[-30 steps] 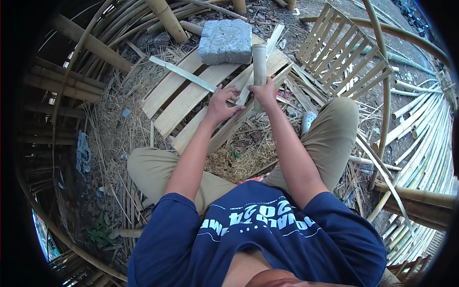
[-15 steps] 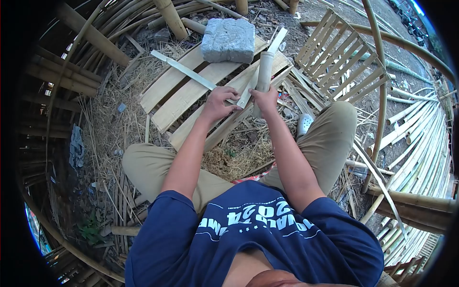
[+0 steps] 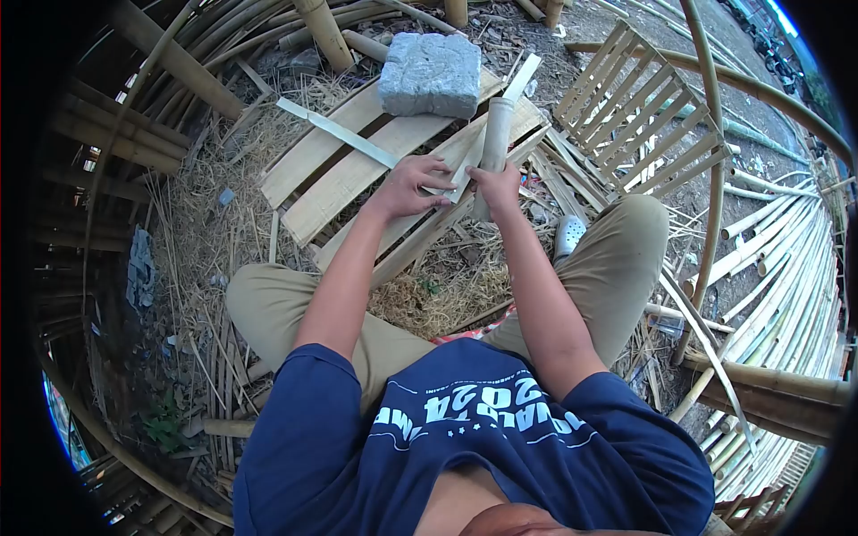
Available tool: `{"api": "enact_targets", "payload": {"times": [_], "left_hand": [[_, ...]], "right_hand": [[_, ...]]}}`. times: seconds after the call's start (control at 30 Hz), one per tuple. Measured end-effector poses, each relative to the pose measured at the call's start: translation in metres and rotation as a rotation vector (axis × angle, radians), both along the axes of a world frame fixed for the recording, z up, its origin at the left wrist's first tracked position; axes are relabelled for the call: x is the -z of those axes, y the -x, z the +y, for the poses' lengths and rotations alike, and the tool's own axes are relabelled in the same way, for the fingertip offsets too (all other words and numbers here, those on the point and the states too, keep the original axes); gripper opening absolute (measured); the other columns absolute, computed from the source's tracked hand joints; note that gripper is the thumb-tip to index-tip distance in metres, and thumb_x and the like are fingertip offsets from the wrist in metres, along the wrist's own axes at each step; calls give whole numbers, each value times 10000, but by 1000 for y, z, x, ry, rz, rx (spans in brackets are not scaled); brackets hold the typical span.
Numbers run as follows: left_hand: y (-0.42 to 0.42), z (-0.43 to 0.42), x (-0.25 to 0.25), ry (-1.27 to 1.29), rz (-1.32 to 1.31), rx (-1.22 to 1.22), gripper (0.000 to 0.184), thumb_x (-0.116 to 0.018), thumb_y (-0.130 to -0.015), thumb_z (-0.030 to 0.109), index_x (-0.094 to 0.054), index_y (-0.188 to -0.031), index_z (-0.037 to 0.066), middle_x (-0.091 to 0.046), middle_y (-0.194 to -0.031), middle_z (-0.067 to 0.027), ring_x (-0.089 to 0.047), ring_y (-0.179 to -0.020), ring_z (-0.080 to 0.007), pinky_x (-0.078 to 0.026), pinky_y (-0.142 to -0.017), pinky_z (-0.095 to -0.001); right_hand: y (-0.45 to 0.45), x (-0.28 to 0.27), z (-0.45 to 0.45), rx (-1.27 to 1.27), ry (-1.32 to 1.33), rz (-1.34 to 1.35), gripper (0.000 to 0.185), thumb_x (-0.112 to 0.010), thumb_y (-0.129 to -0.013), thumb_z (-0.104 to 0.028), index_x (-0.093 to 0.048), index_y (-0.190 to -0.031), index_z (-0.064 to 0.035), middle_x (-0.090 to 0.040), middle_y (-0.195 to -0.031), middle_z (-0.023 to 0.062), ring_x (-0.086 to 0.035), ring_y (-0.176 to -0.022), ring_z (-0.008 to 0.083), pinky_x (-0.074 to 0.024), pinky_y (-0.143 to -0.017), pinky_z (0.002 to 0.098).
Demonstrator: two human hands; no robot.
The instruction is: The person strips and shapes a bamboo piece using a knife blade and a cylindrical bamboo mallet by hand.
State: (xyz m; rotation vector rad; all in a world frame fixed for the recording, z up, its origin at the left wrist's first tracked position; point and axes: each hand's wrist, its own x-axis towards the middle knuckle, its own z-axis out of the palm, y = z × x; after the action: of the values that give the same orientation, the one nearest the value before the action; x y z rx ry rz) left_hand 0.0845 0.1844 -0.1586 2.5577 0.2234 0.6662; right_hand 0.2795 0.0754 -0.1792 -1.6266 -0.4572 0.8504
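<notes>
A bamboo tube [image 3: 497,134] stands out from my right hand [image 3: 496,188], whose fingers wrap round its lower part. My left hand [image 3: 416,185] lies beside it with fingertips at the crossing of two thin strips; whether they pinch one is too small to tell. One pale strip [image 3: 335,131] runs to the upper left, the other [image 3: 521,79] to the upper right behind the tube. Beneath them is a slatted wooden panel [image 3: 338,198]. A grey stone block [image 3: 430,75] rests on the panel's far part.
A second slatted frame [image 3: 639,107] leans at the upper right. Cut bamboo poles [image 3: 760,241] fan out on the right. A curved bamboo pole [image 3: 712,179] rises before them. Straw and shavings [image 3: 447,299] lie between my legs. A shoe [image 3: 569,236] shows beside my right knee.
The bamboo tube has shifted slightly right and now tilts to the right at its top. My left hand has stayed near the crossing strips, its fingers slightly changed in pose.
</notes>
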Motion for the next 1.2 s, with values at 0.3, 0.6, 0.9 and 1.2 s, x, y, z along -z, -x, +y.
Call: {"api": "enact_targets", "payload": {"times": [0.3,0.6,0.9,1.2], "left_hand": [[5,-1,0,135,125,-97,334,-935,-754,311,-860,-1072,240,-747,-1295,-38,-623,-1342,-256,-394,-1207,-501],[5,3,-10,92,264,-109,188,-918,-792,292,-841,-961,264,-698,-1387,32,-501,-1489,-229,-95,-1277,-744],[-19,32,-26,-44,235,258,218,-887,-824,231,-699,-858,125,-624,-1516,-24,-377,-1572,-325,-207,-1312,-614],[-38,61,-22,167,331,384,511,-936,-742,419,-732,-1114,134,-622,-1498,-78,-450,-1519,-327,-215,-1301,-625]], "right_hand": [[-39,-99,14,-175,108,-447,678,-832,-846,-515,-691,-1157,71,-746,-863,179,-750,-751,271,-581,-707,421],[-96,-178,-16,-823,172,-1010,580,-866,-799,-414,-734,-1176,7,-750,-928,185,-743,-871,303,-557,-817,440],[-122,-184,-30,-783,299,-847,512,-875,-817,-325,-705,-1144,31,-703,-828,136,-694,-711,222,-530,-651,411],[-124,-171,-25,-883,227,-974,527,-870,-791,-346,-714,-1160,-4,-747,-929,218,-745,-872,370,-549,-800,472]]}}
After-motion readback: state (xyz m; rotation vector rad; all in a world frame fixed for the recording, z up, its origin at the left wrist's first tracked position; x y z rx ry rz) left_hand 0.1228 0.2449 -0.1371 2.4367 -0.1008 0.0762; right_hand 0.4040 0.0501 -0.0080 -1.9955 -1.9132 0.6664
